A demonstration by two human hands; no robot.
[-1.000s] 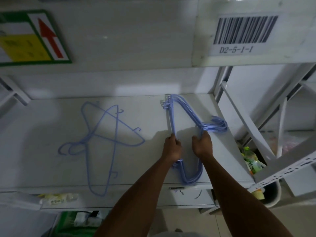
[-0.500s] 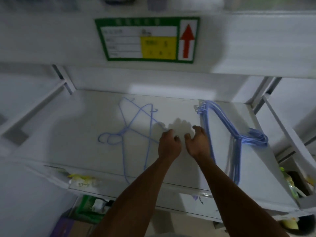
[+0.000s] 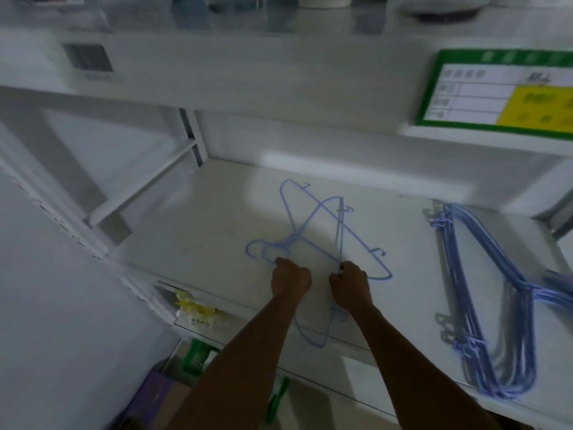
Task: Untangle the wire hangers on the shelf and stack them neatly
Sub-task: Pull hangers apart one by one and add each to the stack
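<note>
**Shelf check: crossed hangers at centre, stack at right**

The shelf [image 3: 192,231] is a smooth, flat white board. On the beam above it sit a green-bordered label [image 3: 496,91] with a yellow panel at far right and a blurred barcode sticker [image 3: 88,62] at far left. The stack of hangers [image 3: 483,290], thin blue wire, lies flat at the right, well apart from both hands. The tangled hangers [image 3: 322,225] lie crossed at centre. The right hand [image 3: 350,287] pinches their wire at a crossing. The left hand [image 3: 290,279] is curled at their hooks, and whether it holds them cannot be told. A crinkled yellow packet [image 3: 195,308] sits at the near-left edge.
</note>
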